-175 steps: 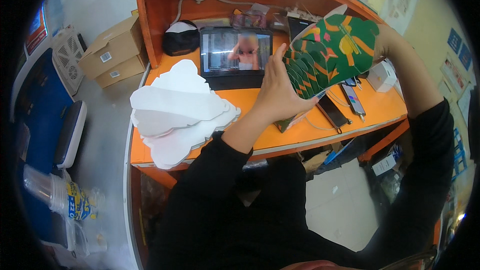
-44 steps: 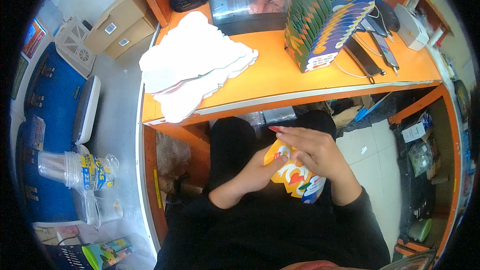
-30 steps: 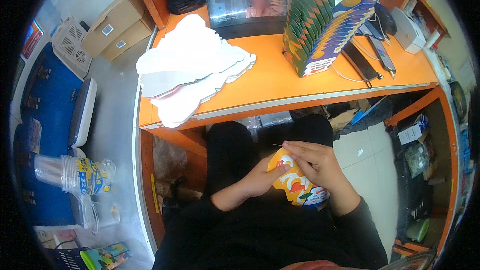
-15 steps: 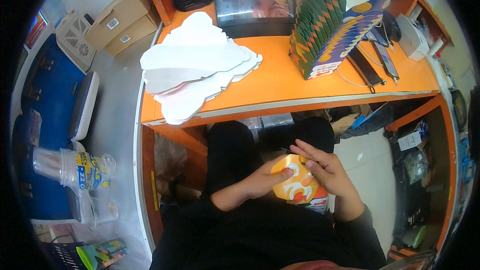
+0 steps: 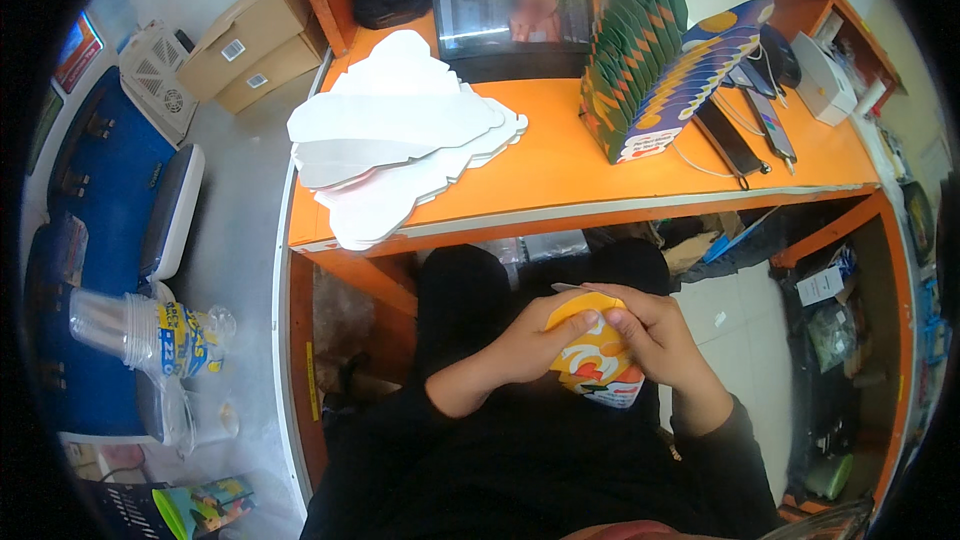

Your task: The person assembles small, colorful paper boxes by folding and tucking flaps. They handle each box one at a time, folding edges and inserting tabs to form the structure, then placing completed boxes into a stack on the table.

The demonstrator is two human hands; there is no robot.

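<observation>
Over my lap I hold a yellow-orange printed card carton (image 5: 592,358) with white and red shapes on it. My left hand (image 5: 525,342) is wrapped round its left side, thumb lying on the printed face. On the right edge, my right hand (image 5: 664,338) grips it with the thumb near the other thumb. Most fingers of both hands are hidden behind the card. A thin pale edge of card shows above the left fingers.
On the orange desk (image 5: 548,162) lie a stack of white card blanks (image 5: 395,135), nested green and purple cartons (image 5: 640,65), a dark screen (image 5: 510,10) and a phone (image 5: 768,125). Wrapped plastic cups (image 5: 135,330) lie on the grey surface at left. Cardboard boxes (image 5: 255,40) stand behind.
My right hand has lowered from the carton's top edge and closed round its right side. The carton has turned slightly between my hands, its lower end now more to the left.
</observation>
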